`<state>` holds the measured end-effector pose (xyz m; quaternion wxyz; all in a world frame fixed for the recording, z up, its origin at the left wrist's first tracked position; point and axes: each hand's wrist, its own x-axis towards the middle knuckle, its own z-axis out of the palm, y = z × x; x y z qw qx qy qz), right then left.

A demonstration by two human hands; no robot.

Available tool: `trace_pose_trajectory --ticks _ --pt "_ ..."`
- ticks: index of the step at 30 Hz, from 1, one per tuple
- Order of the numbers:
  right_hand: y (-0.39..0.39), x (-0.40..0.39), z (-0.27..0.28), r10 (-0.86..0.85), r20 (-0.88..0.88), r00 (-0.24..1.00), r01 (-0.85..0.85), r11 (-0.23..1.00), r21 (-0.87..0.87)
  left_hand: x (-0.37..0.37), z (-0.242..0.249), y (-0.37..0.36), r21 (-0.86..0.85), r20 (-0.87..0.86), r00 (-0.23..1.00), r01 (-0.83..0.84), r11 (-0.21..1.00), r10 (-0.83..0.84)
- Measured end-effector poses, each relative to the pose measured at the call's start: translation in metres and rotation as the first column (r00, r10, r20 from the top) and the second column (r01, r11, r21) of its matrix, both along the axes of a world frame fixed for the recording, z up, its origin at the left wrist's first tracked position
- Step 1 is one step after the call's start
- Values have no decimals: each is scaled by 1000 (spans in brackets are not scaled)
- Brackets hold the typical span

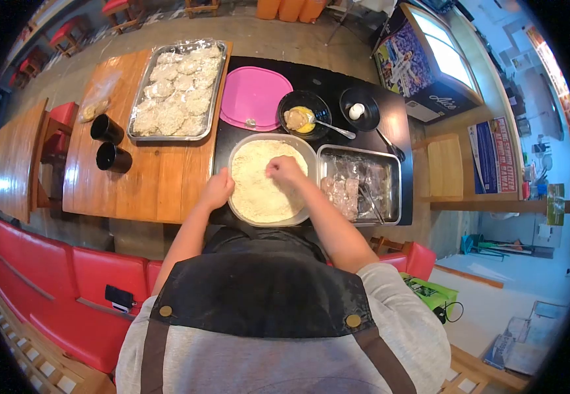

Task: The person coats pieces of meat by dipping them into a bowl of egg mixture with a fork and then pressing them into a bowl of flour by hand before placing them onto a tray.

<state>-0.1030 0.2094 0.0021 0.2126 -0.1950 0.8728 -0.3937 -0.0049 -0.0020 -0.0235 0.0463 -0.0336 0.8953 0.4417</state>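
Note:
A pale plastic tub [235, 211] of breadcrumbs [262, 192] stands in front of me at the black table's near edge. My left hand [218, 188] grips the tub's left rim. Over the crumbs, my right hand [286, 169] is closed with its fingertips together; whatever it may hold is hidden. Right of the tub, a metal tray [393, 218] contains raw meat pieces [341, 196] and a pair of tongs [371, 203]. Behind the tub, a black bowl [283, 100] holds beaten egg [303, 125], a meat piece [295, 119] and a fork [337, 130].
A large metal tray [141, 136] of breaded pieces [178, 92] lies on the wooden table [160, 190]. Nearby are two black cups [114, 158], a pink lid [253, 95], and a black bowl [370, 98] with eggs [356, 111]. A red bench [111, 276] runs along the near left.

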Motion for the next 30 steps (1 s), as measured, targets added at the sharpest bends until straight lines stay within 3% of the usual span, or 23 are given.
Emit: trace_pose_trajectory --ticks 2,4,6,8,9,13,15,19,21,22,24,26,28,30 --pt "-4 0 -18 22 14 1000 -22 1000 17 4 4 0 -1 0 1000 10 1000 -10" --pt "-9 -15 -11 163 42 986 -168 931 323 5 8 -1 -28 38 999 11 1000 -10" --pt "2 -20 -5 125 42 991 -132 942 310 5 14 0 -28 31 999 -10 1000 11" --pt "16 0 -19 187 175 967 -242 888 391 12 16 3 -22 51 998 -26 999 27" --pt "18 14 -16 53 91 994 -75 964 257 14 16 4 -11 47 998 -30 999 31" --pt "22 21 -7 -68 196 978 20 972 236 8 10 1 22 34 999 -29 999 28" --pt "30 31 -13 58 53 997 -71 953 293 6 9 0 25 68 997 -37 999 35" --pt "33 37 -19 26 89 996 -47 968 247 8 6 2 27 70 997 -31 999 29" --pt "34 17 -8 44 -154 987 21 918 395 6 11 1 27 49 999 -24 999 22" --pt "33 11 -3 48 -153 987 17 919 394 8 11 1 30 38 999 -15 999 13" --pt "33 6 1 150 -401 904 -25 954 300 9 10 0 40 35 999 -10 999 9" --pt "27 3 2 224 -343 912 -71 911 406 6 8 1 55 20 1000 -5 998 4" --pt "17 -1 12 325 35 945 -277 740 613 7 10 0 80 40 999 3 997 -7" --pt "15 1 17 355 19 934 -307 777 550 7 10 -1 49 41 999 -4 999 2"
